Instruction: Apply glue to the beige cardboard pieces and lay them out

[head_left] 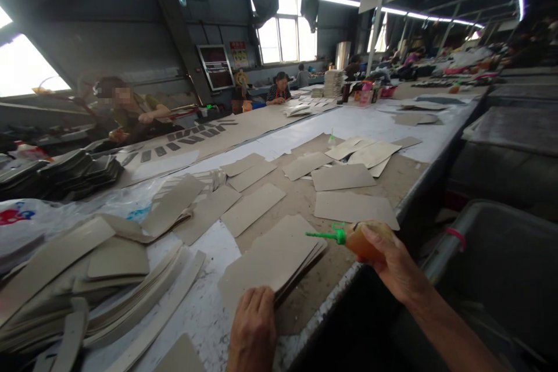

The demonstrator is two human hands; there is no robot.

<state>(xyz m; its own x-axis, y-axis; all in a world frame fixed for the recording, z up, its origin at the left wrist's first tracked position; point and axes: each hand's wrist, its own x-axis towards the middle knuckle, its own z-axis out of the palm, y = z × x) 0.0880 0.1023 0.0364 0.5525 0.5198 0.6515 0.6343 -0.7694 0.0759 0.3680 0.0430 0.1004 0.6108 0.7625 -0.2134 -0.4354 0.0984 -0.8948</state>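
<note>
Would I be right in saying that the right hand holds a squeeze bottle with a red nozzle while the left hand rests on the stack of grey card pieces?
Not quite: the head view shows the squeeze bottle in the right hand has a green nozzle. The left hand does rest on the stack of grey card pieces.

A long white-topped workbench (370,122) runs from the lower left of the frame to the upper right. Flat grey-brown cardboard panels (353,207) lie spread across its middle, a small stack of them (270,264) at lower centre. Long curved cardboard strips (139,296) are heaped at lower left, beside a crumpled clear plastic bag (30,221).
</note>
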